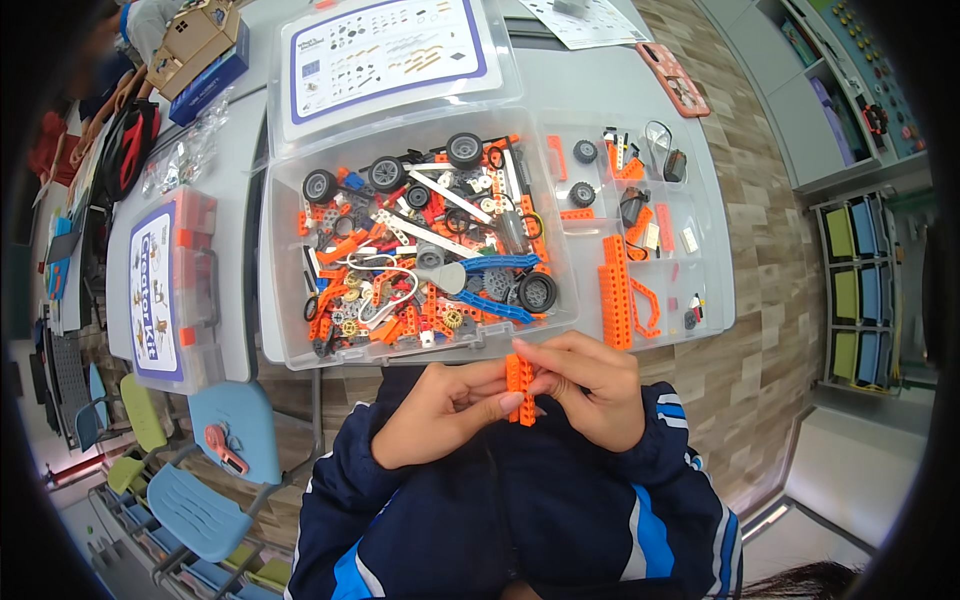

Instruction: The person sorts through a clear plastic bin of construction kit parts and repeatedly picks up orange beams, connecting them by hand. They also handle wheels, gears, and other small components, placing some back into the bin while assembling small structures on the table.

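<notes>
Close to my body, just off the table's front edge, I hold a pair of orange building beams (520, 388) with holes and studs. My left hand (445, 408) pinches them from the left, its thumb across the lower part. From the right, my right hand (590, 385) closes its fingers and thumb on their upper part. Beyond my hands stands an open clear plastic bin (420, 350) heaped with wheels, gears, white beams and orange pieces. A pair of blue-handled tongs or scissors-like arms (500, 262) lies on top of the heap.
Right of the bin, a clear divided tray (700, 290) holds wheels, motors and long orange beams (615, 295). The bin's lid (390, 60) leans back behind it. A phone in a patterned case (672, 80) lies at the back right. A closed kit box (155, 290) stands left, near blue chairs (235, 435).
</notes>
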Tool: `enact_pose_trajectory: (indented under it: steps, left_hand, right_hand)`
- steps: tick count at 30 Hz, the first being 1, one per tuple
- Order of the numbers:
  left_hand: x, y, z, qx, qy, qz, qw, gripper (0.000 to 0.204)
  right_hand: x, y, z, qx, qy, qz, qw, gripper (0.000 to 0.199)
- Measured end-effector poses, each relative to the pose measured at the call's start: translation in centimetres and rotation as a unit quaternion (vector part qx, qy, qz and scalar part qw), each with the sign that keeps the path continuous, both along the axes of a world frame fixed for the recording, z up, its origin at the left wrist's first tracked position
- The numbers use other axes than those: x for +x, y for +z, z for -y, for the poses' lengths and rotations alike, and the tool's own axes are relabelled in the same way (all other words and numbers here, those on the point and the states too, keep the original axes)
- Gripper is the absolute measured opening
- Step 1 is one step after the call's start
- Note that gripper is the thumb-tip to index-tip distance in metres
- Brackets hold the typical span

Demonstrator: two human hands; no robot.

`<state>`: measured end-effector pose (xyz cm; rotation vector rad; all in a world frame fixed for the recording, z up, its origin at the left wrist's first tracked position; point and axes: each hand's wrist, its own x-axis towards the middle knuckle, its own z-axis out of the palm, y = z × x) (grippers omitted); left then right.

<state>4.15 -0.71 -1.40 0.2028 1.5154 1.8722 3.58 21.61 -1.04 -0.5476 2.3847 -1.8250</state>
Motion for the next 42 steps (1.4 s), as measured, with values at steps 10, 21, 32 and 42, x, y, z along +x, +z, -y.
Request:
enact_pose_trajectory:
  steps: [10,21,32,42]
  left_hand:
    - [-0.9,0.9,-0.9,-0.010,-0.075,0.012,0.997,0.044]
    - [-4.5,1.0,-4.2,0.032,-0.244,0.204,0.948,0.036]
    - [-5.9,3.2,-5.4,-0.002,-0.100,0.211,0.972,0.038]
    - [-5.0,3.7,-4.8,-0.036,0.043,0.089,0.994,0.050]
  right_hand:
    - [0.1,0.1,-1.0,0.023,-0.009,-0.021,0.999,0.036]
    - [-2.1,4.1,-6.3,0.208,0.183,-0.316,0.908,0.025]
    - [-6.3,3.4,-9.6,0.210,0.170,-0.271,0.924,0.031]
    - [-10.0,1.9,-10.7,0.261,0.071,-0.250,0.930,0.032]
